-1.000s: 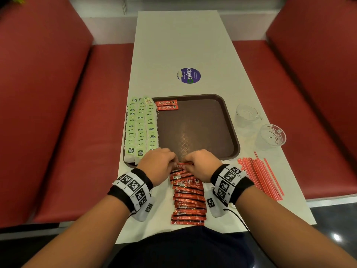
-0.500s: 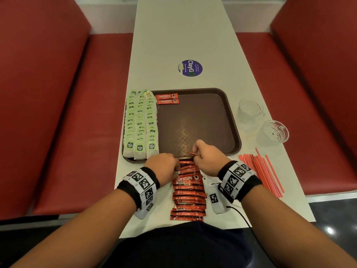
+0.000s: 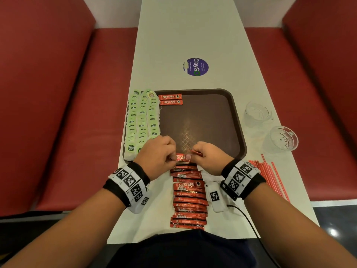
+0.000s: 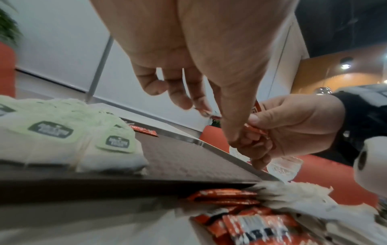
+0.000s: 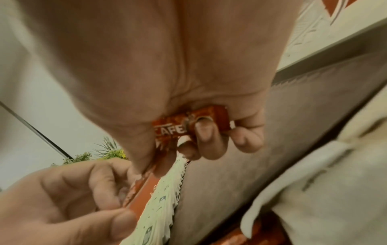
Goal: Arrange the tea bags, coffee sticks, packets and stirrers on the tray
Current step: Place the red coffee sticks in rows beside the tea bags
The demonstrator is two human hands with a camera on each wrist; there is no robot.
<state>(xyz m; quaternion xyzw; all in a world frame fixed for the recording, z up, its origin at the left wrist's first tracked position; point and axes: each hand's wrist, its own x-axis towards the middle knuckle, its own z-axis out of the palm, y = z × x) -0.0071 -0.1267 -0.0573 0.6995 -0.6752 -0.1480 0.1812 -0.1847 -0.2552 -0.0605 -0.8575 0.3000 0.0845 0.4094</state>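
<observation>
A brown tray [image 3: 208, 113] carries three columns of green-tagged tea bags [image 3: 142, 120] on its left side and two red coffee sticks [image 3: 170, 99] at its far left. Both hands meet at the tray's near edge. My left hand [image 3: 172, 157] pinches one end of a red coffee stick [image 3: 181, 158]. My right hand [image 3: 190, 154] grips the same stick [image 5: 173, 129], fingers curled round it; a second red edge shows in its fingers. A pile of coffee sticks [image 3: 188, 202] lies on the table between my forearms. White packets [image 3: 209, 177] lie partly under my right wrist.
Red stirrers [image 3: 268, 175] lie in a loose bundle on the table right of the tray. Two clear glass cups [image 3: 257, 113] [image 3: 283, 138] stand beyond them. A round purple sticker [image 3: 195, 66] is on the white table. Red bench seats flank both sides.
Both hands rose from the top of the coffee stick pile to the tray's near edge. The right hand lifted a stick first, and the left hand came forward to pinch it.
</observation>
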